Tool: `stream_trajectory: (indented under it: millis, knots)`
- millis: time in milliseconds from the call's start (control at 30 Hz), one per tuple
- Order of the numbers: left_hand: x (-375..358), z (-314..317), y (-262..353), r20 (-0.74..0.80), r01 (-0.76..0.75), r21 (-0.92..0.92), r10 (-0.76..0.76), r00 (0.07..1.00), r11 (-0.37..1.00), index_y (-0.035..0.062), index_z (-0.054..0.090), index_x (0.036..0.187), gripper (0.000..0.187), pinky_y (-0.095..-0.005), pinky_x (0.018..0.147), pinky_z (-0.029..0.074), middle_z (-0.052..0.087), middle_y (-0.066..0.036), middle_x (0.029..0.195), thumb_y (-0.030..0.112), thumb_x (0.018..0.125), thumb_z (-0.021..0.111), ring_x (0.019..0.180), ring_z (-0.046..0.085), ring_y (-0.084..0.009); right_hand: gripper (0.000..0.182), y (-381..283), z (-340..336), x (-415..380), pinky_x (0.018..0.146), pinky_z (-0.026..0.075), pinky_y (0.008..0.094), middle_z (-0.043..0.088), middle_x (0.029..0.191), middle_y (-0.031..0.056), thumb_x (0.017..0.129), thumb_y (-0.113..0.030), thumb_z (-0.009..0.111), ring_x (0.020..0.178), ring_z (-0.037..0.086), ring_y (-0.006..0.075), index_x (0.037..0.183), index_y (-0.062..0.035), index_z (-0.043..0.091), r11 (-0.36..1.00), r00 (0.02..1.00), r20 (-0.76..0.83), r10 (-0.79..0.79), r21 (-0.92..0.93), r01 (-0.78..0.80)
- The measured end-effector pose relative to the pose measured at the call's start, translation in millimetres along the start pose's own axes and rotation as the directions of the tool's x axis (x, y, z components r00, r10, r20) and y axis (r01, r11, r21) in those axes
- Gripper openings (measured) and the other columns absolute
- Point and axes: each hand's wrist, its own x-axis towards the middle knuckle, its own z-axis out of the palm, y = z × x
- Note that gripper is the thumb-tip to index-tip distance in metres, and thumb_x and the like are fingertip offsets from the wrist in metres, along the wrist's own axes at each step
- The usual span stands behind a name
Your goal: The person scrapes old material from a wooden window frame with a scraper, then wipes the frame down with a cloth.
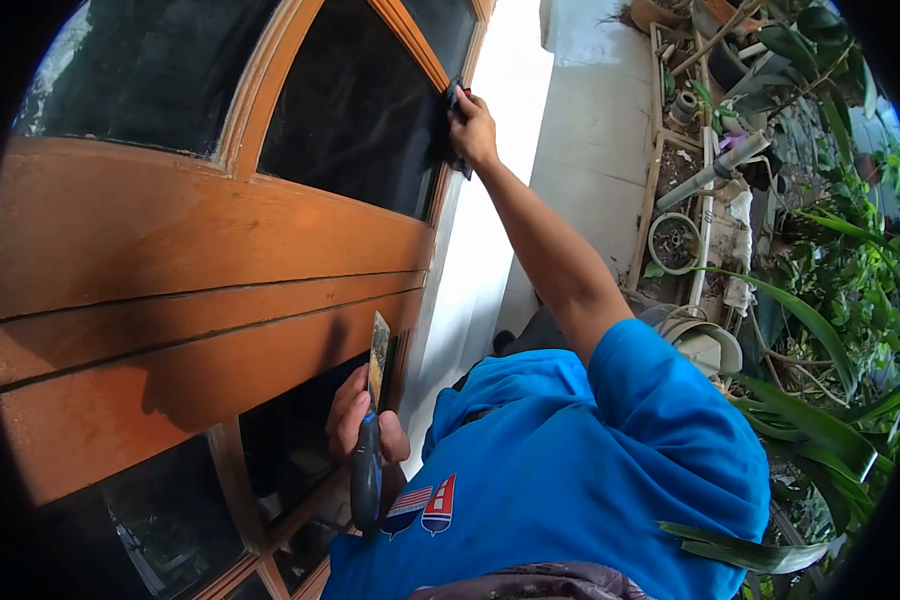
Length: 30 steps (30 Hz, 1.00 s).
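Observation:
My left hand (348, 418) is wrapped round a putty knife (367, 470) with a dark grey and blue handle. Its stained metal blade points up, close to the wooden panel. My right arm is stretched far out, and my right hand (473, 130) grips a dark, flat object (457, 110) with a bit of red on it. That object is against the frame edge beside a dark glass pane (355, 110); its exact kind is hidden by my fingers. The orange-brown wooden frame (200, 225) holds several panes, and the shadow of my head and arm falls across it.
A white wall strip (480, 235) borders the woodwork, with a pale tiled floor (590, 130) beside it. On the right stand a round pot (675, 243), a grey pipe (710, 172), planter troughs and dense green plants. Long leaves (820, 420) reach toward my blue sleeve.

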Motion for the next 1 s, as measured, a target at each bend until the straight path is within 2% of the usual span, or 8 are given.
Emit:
stream_trajectory:
  millis: [133, 300, 367, 433, 567, 733, 867, 1000]
  knots:
    - [7, 9, -1, 0.026, 0.0, -0.009, 0.0, 1.0, 1.0, -0.0076, 0.05, 0.114, 0.032, -0.0478, 0.075, 0.062, 0.064, -0.03, 0.098, 0.009, 0.087, 0.056, 0.088, 0.07, -0.0418, 0.057, 22, 25, -101, 0.094, 0.051, 0.0451, 0.058, 0.117, 0.0263, 0.073, 0.005, 0.057, 0.104, 0.061, 0.0441, 0.13, -0.0017, 0.061, 0.996, 0.996, 0.082, 0.031, -0.09, -0.024]
    - [17, 21, 0, 0.083, 0.028, -0.009, -0.028, 0.996, 1.0, -0.0071, 0.05, 0.114, 0.032, -0.0477, 0.075, 0.062, 0.064, -0.03, 0.098, 0.01, 0.088, 0.057, 0.087, 0.07, -0.0418, 0.041, -11, -20, -151, 0.093, 0.051, 0.0382, 0.065, 0.109, 0.0193, 0.086, -0.002, 0.064, 0.102, 0.066, 0.0358, 0.126, -0.007, 0.066, 0.993, 0.938, 0.326, 0.117, -0.039, -0.11]
    - [21, 25, 0, 0.091, 0.016, -0.017, -0.015, 0.996, 1.0, -0.0069, 0.05, 0.114, 0.032, -0.0476, 0.075, 0.062, 0.064, -0.03, 0.097, 0.011, 0.088, 0.057, 0.086, 0.071, -0.0419, 0.039, -13, -15, -100, 0.095, 0.05, 0.0418, 0.063, 0.11, 0.0247, 0.085, -0.001, 0.062, 0.106, 0.062, 0.0411, 0.123, -0.0034, 0.066, 0.999, 0.991, 0.136, 0.015, 0.05, -0.022]
    - [24, 29, 0, 0.079, 0.006, -0.036, -0.003, 0.997, 0.999, -0.0069, 0.051, 0.114, 0.032, -0.0476, 0.075, 0.062, 0.065, -0.03, 0.097, 0.011, 0.088, 0.058, 0.086, 0.071, -0.0419, 0.042, -3, 4, -37, 0.095, 0.049, 0.0428, 0.062, 0.115, 0.0268, 0.083, 0.0, 0.06, 0.107, 0.061, 0.0437, 0.125, -0.0011, 0.064, 0.985, 0.988, 0.017, 0.154, 0.081, -0.155]
    - [14, 26, 2, 0.066, 0.057, -0.043, -0.054, 0.996, 0.997, -0.007, 0.051, 0.114, 0.032, -0.0476, 0.075, 0.062, 0.065, -0.03, 0.097, 0.011, 0.088, 0.058, 0.086, 0.071, -0.0423, 0.058, -5, 21, -47, 0.1, 0.047, 0.0455, 0.057, 0.127, 0.0291, 0.076, 0.008, 0.053, 0.11, 0.057, 0.0467, 0.132, -0.0011, 0.059, 0.992, 0.998, 0.012, -0.064, -0.111, 0.065]
    - [15, 32, -1, 0.084, 0.078, -0.008, -0.077, 0.993, 0.997, -0.0068, 0.051, 0.113, 0.032, -0.0477, 0.076, 0.062, 0.065, -0.03, 0.097, 0.01, 0.088, 0.058, 0.086, 0.071, -0.0417, 0.053, 0, -21, -187, 0.094, 0.053, 0.0394, 0.062, 0.126, 0.0197, 0.078, 0.01, 0.061, 0.111, 0.062, 0.0386, 0.126, -0.011, 0.067, 0.978, 0.933, 0.295, -0.208, 0.064, 0.197]
    - [17, 31, -3, 0.095, 0.068, 0.014, -0.069, 0.993, 0.998, -0.0061, 0.051, 0.113, 0.031, -0.0483, 0.076, 0.062, 0.066, -0.029, 0.095, 0.012, 0.088, 0.058, 0.085, 0.071, -0.0415, 0.026, 18, -40, -161, 0.079, 0.055, 0.0343, 0.07, 0.095, 0.0185, 0.085, -0.005, 0.069, 0.086, 0.071, 0.0308, 0.112, -0.0023, 0.072, 0.978, 0.966, 0.203, 0.16, 0.102, -0.183]
    - [11, 27, -2, 0.093, 0.092, 0.026, -0.094, 0.991, 0.995, -0.0059, 0.051, 0.113, 0.032, -0.0488, 0.075, 0.062, 0.066, -0.029, 0.095, 0.013, 0.089, 0.058, 0.085, 0.071, -0.0418, 0.035, 12, -25, -60, 0.082, 0.051, 0.0432, 0.065, 0.088, 0.0249, 0.088, -0.021, 0.068, 0.086, 0.066, 0.038, 0.116, -0.0003, 0.07, 0.978, 0.979, 0.002, 0.206, -0.042, -0.206]
